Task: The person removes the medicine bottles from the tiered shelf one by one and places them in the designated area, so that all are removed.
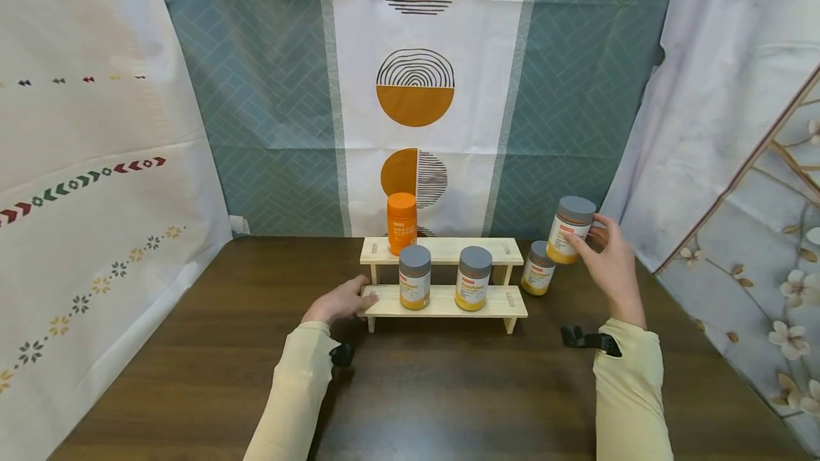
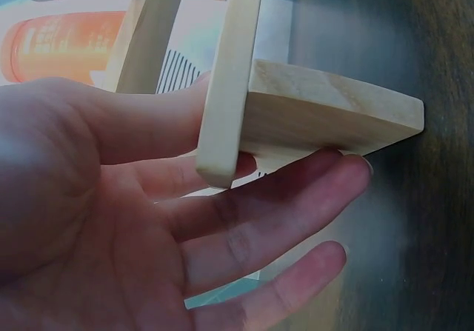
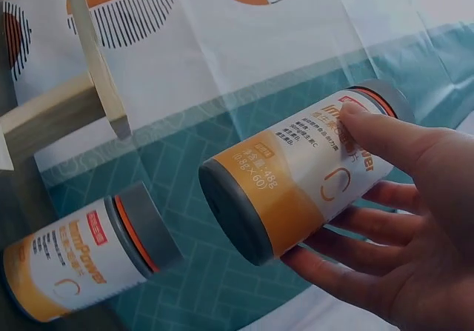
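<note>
My right hand grips a supplement bottle with a grey lid and a white-and-yellow label, raised above the table. In the right wrist view, the thumb lies on the label of the held bottle and the fingers wrap beneath. A similar bottle stands just below it on the table. My left hand pinches the left end of the two-tier wooden shelf, thumb over the lower board and fingers under it. Two grey-lidded bottles stand on the lower tier; an orange bottle is on the upper tier.
The dark brown table extends around the shelf. A patterned cloth hangs behind it. White printed cloths flank the table at the left and right.
</note>
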Tool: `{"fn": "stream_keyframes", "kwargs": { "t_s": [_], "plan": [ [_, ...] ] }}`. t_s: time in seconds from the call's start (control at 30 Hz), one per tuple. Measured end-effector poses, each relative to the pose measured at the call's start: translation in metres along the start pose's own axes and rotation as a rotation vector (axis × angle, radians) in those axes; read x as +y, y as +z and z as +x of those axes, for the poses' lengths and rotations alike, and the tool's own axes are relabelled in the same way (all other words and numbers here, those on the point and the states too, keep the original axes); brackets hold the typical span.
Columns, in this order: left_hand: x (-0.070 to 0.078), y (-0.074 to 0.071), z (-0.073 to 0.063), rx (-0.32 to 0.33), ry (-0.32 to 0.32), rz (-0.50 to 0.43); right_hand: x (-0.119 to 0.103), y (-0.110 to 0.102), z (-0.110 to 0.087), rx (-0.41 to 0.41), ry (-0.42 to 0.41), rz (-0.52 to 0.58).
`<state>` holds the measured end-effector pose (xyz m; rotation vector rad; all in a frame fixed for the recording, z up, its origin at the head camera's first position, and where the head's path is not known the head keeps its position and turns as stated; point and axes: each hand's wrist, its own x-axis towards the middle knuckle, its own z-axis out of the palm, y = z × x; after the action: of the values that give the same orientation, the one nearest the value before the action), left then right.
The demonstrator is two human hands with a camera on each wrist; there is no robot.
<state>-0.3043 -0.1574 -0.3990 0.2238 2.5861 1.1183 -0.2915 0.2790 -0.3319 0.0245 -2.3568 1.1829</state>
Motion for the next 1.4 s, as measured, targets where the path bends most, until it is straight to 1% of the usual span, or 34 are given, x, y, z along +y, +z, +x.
{"fn": "stream_keyframes", "kwargs": {
  "t_s": [0.3,0.57,0.83,1.07,1.27,1.4],
  "plan": [
    [-0.002,0.0,0.0,-0.005,0.001,-0.007,0.014,-0.007,0.0,0.042,0.055,0.005],
    [-0.001,0.001,0.002,-0.011,0.004,-0.014,0.022,-0.009,0.003,0.062,0.104,0.026],
    [0.0,0.001,0.001,-0.006,-0.006,0.008,0.032,-0.01,0.004,0.078,0.1,0.003],
    [-0.001,0.001,0.001,-0.01,-0.006,0.002,0.046,-0.008,0.003,0.102,0.09,-0.048],
    [0.0,0.0,0.0,-0.01,0.005,-0.007,0.058,-0.003,0.003,0.088,0.068,0.013],
    [0.001,0.0,0.0,-0.007,0.004,-0.003,0.063,-0.001,0.003,0.057,0.074,0.01]
  ]
}}
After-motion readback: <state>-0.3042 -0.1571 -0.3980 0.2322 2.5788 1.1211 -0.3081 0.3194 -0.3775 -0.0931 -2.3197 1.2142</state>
